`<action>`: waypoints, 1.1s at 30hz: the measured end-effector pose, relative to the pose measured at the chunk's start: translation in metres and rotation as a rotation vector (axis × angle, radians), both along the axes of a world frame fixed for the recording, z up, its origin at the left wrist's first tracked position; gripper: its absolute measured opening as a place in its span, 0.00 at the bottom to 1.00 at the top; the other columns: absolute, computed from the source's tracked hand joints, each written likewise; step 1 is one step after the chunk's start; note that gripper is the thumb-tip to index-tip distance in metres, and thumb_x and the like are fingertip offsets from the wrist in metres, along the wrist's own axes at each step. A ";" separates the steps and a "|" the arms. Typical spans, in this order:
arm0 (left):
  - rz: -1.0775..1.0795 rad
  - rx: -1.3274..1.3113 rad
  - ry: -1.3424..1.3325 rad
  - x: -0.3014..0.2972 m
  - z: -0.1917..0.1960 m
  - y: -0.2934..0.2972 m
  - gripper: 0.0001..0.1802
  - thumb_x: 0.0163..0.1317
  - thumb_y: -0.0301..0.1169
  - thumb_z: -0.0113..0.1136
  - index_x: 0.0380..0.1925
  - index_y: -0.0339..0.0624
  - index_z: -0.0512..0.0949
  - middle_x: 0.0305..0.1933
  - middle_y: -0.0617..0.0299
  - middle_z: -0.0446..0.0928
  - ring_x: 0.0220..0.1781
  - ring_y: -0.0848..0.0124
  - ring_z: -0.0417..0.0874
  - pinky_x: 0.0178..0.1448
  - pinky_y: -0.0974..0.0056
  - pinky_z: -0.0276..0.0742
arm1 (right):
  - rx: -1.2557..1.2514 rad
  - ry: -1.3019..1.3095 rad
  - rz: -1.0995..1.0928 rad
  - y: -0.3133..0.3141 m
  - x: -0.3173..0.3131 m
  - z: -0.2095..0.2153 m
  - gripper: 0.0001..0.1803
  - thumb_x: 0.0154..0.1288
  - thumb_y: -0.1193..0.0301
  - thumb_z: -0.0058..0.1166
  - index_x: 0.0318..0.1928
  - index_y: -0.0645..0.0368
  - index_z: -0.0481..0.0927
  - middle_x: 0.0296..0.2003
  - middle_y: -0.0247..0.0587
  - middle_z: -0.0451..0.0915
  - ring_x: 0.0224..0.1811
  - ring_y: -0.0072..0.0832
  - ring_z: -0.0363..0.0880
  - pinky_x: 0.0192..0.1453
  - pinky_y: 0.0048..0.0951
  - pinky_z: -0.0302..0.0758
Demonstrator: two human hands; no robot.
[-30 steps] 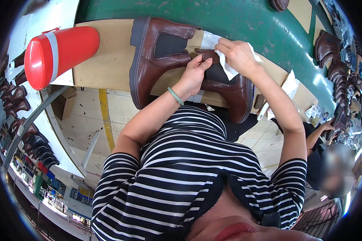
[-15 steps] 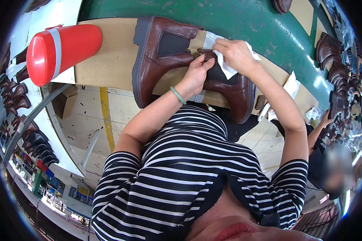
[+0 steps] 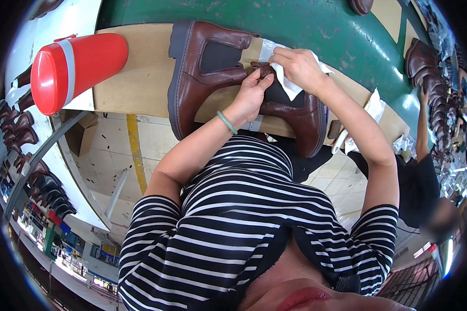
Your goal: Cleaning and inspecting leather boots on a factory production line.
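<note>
A brown leather ankle boot (image 3: 308, 127) with a dark elastic side panel lies on its side near the bench edge. My left hand (image 3: 251, 96) pinches the top of its shaft, thumb and fingers together on the leather. Folded in my right hand (image 3: 302, 68) is a white cloth (image 3: 287, 84), pressed against the boot's upper part beside the elastic. The fingers and cloth hide some of the shaft. Left of both hands lies a second brown boot (image 3: 192, 78), its dark sole turned to the left.
A red cylinder with a grey band (image 3: 80, 70) lies on the cardboard (image 3: 135, 78) at left. Right of the boots are a white-handled brush (image 3: 340, 140) and a white crumpled sheet (image 3: 374, 108). More brown boots line the green bench (image 3: 342, 36) at far right, by a co-worker's arm (image 3: 423, 122).
My hands stay at the boot's shaft with the cloth, almost unmoved. The view has shifted slightly. At right, the co-worker's arm has reached farther up toward the row of boots.
</note>
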State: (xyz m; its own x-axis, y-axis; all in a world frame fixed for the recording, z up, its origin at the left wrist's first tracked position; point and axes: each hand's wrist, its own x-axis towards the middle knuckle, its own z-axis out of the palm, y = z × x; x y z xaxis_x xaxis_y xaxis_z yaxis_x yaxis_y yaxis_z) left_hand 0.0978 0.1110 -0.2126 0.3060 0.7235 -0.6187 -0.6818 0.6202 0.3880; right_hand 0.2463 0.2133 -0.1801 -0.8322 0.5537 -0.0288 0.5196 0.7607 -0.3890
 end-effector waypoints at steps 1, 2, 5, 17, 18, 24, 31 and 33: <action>-0.002 0.001 -0.001 0.002 0.000 0.000 0.12 0.70 0.30 0.51 0.52 0.42 0.74 0.49 0.67 0.77 0.52 0.77 0.73 0.59 0.68 0.67 | -0.015 -0.017 0.002 0.001 -0.001 -0.001 0.12 0.46 0.76 0.54 0.35 0.57 0.78 0.34 0.36 0.76 0.32 0.36 0.80 0.34 0.36 0.76; 0.023 -0.006 0.023 0.003 0.002 0.001 0.11 0.70 0.29 0.51 0.50 0.42 0.75 0.48 0.66 0.77 0.49 0.77 0.74 0.56 0.68 0.69 | -0.031 -0.030 0.008 0.002 -0.003 -0.002 0.12 0.46 0.76 0.54 0.35 0.57 0.78 0.34 0.36 0.76 0.32 0.36 0.80 0.34 0.36 0.76; 0.022 -0.003 0.048 0.002 0.001 0.000 0.12 0.70 0.29 0.51 0.51 0.41 0.75 0.48 0.66 0.77 0.50 0.77 0.74 0.57 0.68 0.69 | -0.010 -0.111 0.005 -0.001 -0.004 0.008 0.10 0.47 0.76 0.54 0.34 0.58 0.78 0.34 0.36 0.76 0.32 0.36 0.81 0.34 0.36 0.77; 0.050 -0.001 0.035 0.001 0.006 0.001 0.11 0.70 0.28 0.50 0.49 0.40 0.76 0.45 0.65 0.78 0.46 0.76 0.76 0.52 0.68 0.74 | -0.013 -0.246 0.049 0.005 0.000 0.022 0.08 0.47 0.76 0.55 0.32 0.59 0.78 0.32 0.38 0.77 0.32 0.38 0.81 0.34 0.36 0.77; 0.034 0.013 0.054 0.001 0.004 0.000 0.11 0.70 0.28 0.50 0.49 0.40 0.76 0.45 0.66 0.78 0.46 0.76 0.76 0.52 0.69 0.73 | -0.029 -0.161 0.031 0.004 0.003 0.018 0.09 0.46 0.76 0.55 0.33 0.59 0.78 0.32 0.38 0.76 0.32 0.38 0.80 0.34 0.36 0.77; 0.050 0.005 0.044 0.003 -0.001 -0.001 0.10 0.70 0.28 0.50 0.49 0.41 0.76 0.45 0.66 0.78 0.45 0.77 0.75 0.51 0.69 0.73 | -0.022 -0.083 0.013 -0.001 -0.008 0.004 0.12 0.46 0.77 0.55 0.35 0.58 0.77 0.34 0.38 0.75 0.33 0.38 0.80 0.35 0.37 0.77; 0.060 -0.006 0.036 0.002 0.002 -0.001 0.10 0.70 0.28 0.50 0.47 0.41 0.77 0.46 0.65 0.79 0.46 0.76 0.77 0.52 0.68 0.75 | -0.017 -0.306 -0.107 0.005 0.004 0.038 0.09 0.45 0.79 0.55 0.31 0.57 0.80 0.33 0.38 0.74 0.33 0.38 0.79 0.36 0.37 0.76; 0.011 0.019 -0.023 0.000 -0.002 -0.002 0.13 0.69 0.31 0.53 0.51 0.42 0.74 0.50 0.64 0.77 0.52 0.74 0.75 0.60 0.65 0.70 | -0.050 -0.167 -0.247 0.014 0.014 0.045 0.08 0.47 0.78 0.55 0.31 0.56 0.80 0.33 0.38 0.75 0.34 0.39 0.80 0.36 0.39 0.76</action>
State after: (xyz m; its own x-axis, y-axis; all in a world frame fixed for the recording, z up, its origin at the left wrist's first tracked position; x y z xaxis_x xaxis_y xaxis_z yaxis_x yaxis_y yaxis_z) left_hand 0.0974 0.1092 -0.2144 0.3118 0.7386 -0.5978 -0.6973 0.6052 0.3841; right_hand 0.2598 0.2269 -0.1353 -0.6543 0.7329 -0.1865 0.7462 0.5856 -0.3166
